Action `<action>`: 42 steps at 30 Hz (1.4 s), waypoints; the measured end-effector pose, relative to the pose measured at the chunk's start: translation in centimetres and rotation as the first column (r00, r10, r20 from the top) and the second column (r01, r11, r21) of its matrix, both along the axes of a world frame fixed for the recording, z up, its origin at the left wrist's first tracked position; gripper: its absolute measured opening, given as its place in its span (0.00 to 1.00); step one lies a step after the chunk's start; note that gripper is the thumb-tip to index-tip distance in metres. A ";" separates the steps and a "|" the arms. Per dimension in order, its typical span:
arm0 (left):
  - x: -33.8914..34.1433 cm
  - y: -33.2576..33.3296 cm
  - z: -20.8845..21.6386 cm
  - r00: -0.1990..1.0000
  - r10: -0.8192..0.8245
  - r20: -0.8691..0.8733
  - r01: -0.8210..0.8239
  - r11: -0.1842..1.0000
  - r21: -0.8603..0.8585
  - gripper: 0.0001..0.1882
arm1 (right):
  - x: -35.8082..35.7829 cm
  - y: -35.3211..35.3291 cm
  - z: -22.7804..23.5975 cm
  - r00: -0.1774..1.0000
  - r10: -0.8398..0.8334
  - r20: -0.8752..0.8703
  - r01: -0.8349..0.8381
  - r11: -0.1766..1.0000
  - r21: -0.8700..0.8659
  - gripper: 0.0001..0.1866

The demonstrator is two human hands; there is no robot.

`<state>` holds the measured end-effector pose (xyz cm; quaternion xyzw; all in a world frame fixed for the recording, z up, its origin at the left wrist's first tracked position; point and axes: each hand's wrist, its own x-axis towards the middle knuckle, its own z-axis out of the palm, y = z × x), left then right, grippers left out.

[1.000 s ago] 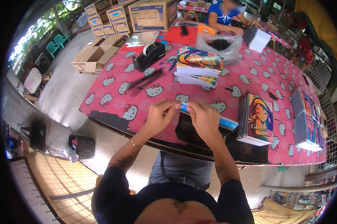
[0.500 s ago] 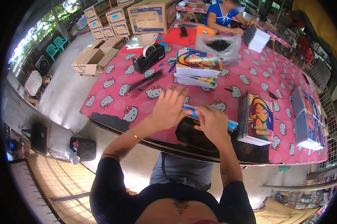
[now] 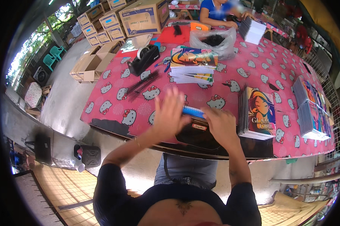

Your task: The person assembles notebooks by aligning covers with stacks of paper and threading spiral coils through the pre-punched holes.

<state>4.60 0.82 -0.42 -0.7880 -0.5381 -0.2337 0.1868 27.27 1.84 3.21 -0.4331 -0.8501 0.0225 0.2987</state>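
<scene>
At the table's front edge, a blue notebook (image 3: 193, 112) is seen edge-on, with a white strip along its far side. My right hand (image 3: 221, 124) grips its right part, thumb and fingers pressed on it, and hides the rest. My left hand (image 3: 170, 113) is at its left end, fingers stretched out and slightly blurred; whether the palm touches the notebook I cannot tell. Under both hands lies a black panel (image 3: 192, 136) with a small label. Beyond my hands sits a stack of spiral notebooks (image 3: 194, 60). Loose black binding coils (image 3: 143, 84) lie to its left.
A black tape dispenser (image 3: 144, 60) stands at the far left of the pink patterned table (image 3: 113, 94). Notebook stacks (image 3: 257, 113) fill the right side. A plastic bag (image 3: 213, 41) holds black material. Across the table a person (image 3: 219, 13) handles notebooks (image 3: 251, 31). Cartons (image 3: 143, 19) stand behind.
My left hand has opened out, its fingers straightening and pointing away from me. My right hand stays on the notebook and has shifted slightly right. The whole view has shifted slightly.
</scene>
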 end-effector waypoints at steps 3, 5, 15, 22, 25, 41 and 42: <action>-0.7 0.9 0.8 0.987 -0.105 -0.118 0.096 0.993 -0.075 0.47 | 0.2 0.1 0.3 1.000 0.030 -0.007 -0.030 0.997 -0.066 0.14; -0.1 0.2 1.1 0.984 -0.100 -0.146 0.079 0.987 -0.143 0.49 | 0.5 0.6 0.2 0.999 0.048 -0.017 -0.049 0.997 -0.060 0.13; 1.5 0.9 4.3 0.949 -0.058 -0.310 0.012 0.989 -0.147 0.48 | 0.8 2.2 0.7 0.988 0.144 -0.062 -0.152 0.979 -0.140 0.12; 1.4 2.0 3.6 0.953 -0.125 -0.277 0.123 0.992 -0.024 0.40 | 0.6 1.4 0.7 0.996 0.051 0.071 -0.035 0.977 -0.210 0.23; 1.0 0.7 2.2 0.947 -0.224 -0.229 0.216 0.975 -0.061 0.40 | 1.5 0.0 1.3 0.989 0.099 -0.106 -0.089 0.992 0.092 0.31; 3.7 0.0 2.2 0.888 -0.385 -0.252 0.331 0.914 -0.233 0.49 | 1.1 0.5 -7.7 0.425 -0.114 -0.898 -0.382 0.877 -0.292 0.28; 4.3 0.3 3.1 0.906 -0.344 -0.249 0.289 0.929 -0.231 0.49 | 1.1 0.8 -8.3 0.427 -0.083 -0.901 -0.362 0.897 -0.254 0.28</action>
